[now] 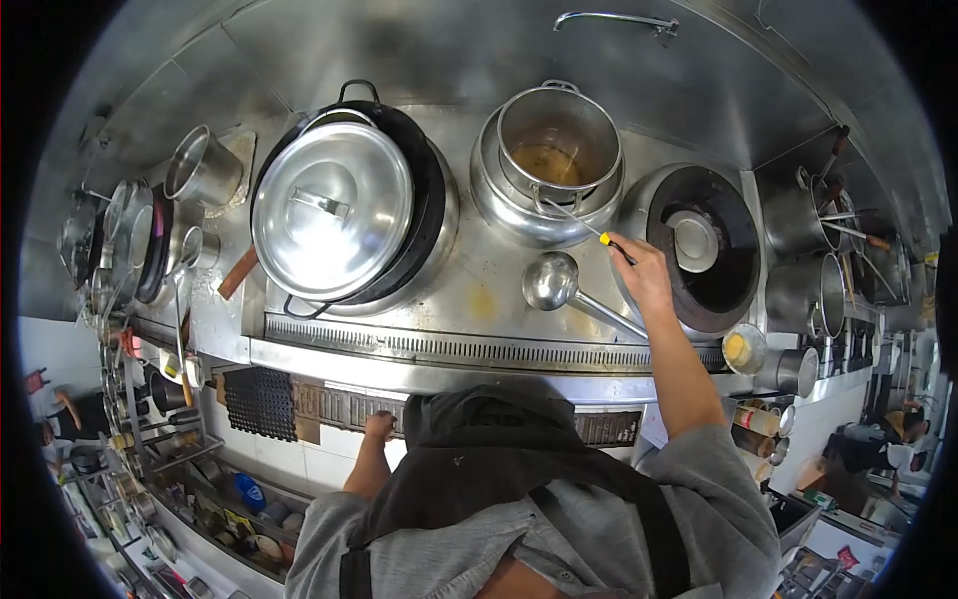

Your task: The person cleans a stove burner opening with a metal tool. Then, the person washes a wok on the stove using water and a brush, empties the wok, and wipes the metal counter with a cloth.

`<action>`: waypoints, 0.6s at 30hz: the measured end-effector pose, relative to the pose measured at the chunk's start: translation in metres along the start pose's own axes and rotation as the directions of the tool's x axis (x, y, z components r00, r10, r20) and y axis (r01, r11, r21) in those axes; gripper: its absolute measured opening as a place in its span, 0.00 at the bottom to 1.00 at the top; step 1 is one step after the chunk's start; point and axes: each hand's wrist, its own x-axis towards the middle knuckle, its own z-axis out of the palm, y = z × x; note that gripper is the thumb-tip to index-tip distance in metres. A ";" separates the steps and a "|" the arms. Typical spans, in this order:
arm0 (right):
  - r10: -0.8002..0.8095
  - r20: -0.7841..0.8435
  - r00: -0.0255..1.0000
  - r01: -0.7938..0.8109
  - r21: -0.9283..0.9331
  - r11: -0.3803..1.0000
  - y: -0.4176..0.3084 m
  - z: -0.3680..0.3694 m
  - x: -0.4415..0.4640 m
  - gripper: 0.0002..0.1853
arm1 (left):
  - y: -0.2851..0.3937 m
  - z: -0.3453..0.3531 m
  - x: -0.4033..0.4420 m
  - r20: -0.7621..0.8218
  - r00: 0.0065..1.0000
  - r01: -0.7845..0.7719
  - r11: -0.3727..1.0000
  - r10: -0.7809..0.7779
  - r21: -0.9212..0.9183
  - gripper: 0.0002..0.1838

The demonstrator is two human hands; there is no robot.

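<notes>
Across the long stainless-steel range (469, 334), in descending size:

- Black two-handled wok (424, 200), at left; domed silver lid (334, 240) over it, contents hidden.
- Black bowl-shaped burner well (735, 215), at right; round steel disc (696, 242) within.
- Deep two-handled stainless pot (599, 125), at centre, seated on a broad rounded steel ring (504, 215); shallow brownish liquid (547, 160) at the bottom.
- Cylindrical steel pot (793, 215), far right; several long-handled utensils standing in it.
- Large round-bowled steel ladle (551, 281), lying on the range before the central pot; bowl facing up.
- Thin metal-shafted tool with yellow-and-black handle (606, 239); shaft reaching the central pot's near rim, tip not distinguishable.
- Right hand (644, 275), fingers closed around that handle.
- Small round clear tub (753, 361), near right edge; yellow contents.
- Left hand (379, 425), curled, near the range's front edge; cannot tell whether anything is held.
</notes>
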 end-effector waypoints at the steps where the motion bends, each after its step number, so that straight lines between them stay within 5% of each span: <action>1: 0.000 -0.010 1.000 0.000 0.010 1.000 0.003 -0.001 0.000 0.13 | 0.001 0.005 -0.003 0.015 1.000 -0.003 1.000 0.002 0.017 0.12; 10: 0.002 0.085 0.996 -0.011 0.107 0.994 0.017 -0.010 0.003 0.13 | 0.016 0.036 -0.039 -0.039 0.999 0.032 0.999 -0.032 0.015 0.10; 12: -0.136 -0.009 0.991 0.136 0.090 0.987 0.024 -0.005 0.009 0.13 | 0.018 0.042 -0.043 -0.027 1.000 0.001 0.991 0.002 0.131 0.11; 18: -0.133 0.038 0.990 0.126 0.155 0.980 0.031 -0.012 0.009 0.13 | 0.001 0.053 -0.040 -0.025 0.998 -0.056 0.998 0.057 0.004 0.14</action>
